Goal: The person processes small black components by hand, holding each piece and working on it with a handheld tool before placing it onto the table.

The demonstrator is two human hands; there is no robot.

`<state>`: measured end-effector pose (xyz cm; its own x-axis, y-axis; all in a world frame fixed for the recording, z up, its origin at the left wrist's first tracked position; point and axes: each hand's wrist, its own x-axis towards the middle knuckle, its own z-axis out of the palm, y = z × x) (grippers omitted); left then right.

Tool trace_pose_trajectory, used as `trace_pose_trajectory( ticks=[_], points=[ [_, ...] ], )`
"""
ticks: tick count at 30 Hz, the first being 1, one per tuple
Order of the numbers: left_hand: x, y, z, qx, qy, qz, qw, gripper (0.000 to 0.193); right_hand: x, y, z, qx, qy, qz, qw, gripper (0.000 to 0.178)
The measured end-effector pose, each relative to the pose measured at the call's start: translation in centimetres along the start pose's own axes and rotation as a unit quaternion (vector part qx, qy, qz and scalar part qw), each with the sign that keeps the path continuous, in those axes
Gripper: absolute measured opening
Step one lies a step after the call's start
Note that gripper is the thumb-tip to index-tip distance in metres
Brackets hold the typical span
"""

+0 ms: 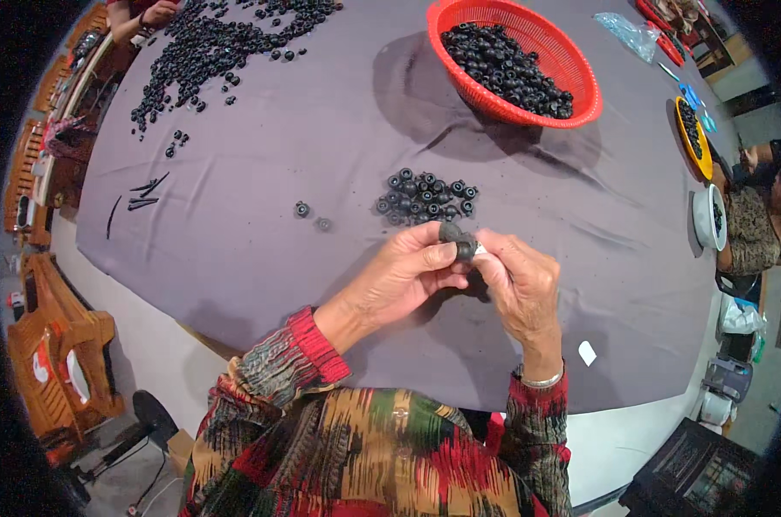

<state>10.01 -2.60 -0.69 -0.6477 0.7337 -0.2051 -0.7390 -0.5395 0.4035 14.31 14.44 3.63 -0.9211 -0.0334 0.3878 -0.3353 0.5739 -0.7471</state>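
My left hand (399,269) pinches a small round black rubber-like part (465,251) between thumb and fingers. A dark covering or stain shows at its index fingertip; I cannot tell which. My right hand (521,280) meets it from the right, thumb and forefinger closed on a tiny whitish piece (480,249) against the part. What kind of piece that is cannot be made out. Just beyond my fingers lies a cluster of similar black parts (425,196), several with ring-shaped openings facing up. Two single pieces sit left of it, one black (301,209), one greyish (323,224).
A red plastic basket (587,95) of black parts stands at the far right. Loose black parts (209,65) spread over the far left of the grey cloth (304,129). Thin black strips (145,200) lie left; a white scrap (587,353) lies right. Other people (756,215) sit at the edges.
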Motion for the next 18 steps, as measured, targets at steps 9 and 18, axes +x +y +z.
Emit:
trace_pose_trajectory(
  ticks=[9, 18],
  points=[
    [0.12, 0.16, -0.25, -0.016, -0.003, 0.006, 1.000, 0.012, -0.26, -0.35, -0.65, -0.058, -0.029, -0.011, 0.998, 0.018],
    [0.14, 0.21, -0.60, -0.013, -0.010, 0.000, 1.000, 0.012, -0.20, -0.65, -0.59, -0.080, -0.044, -0.021, 0.996, 0.020]
  ],
)
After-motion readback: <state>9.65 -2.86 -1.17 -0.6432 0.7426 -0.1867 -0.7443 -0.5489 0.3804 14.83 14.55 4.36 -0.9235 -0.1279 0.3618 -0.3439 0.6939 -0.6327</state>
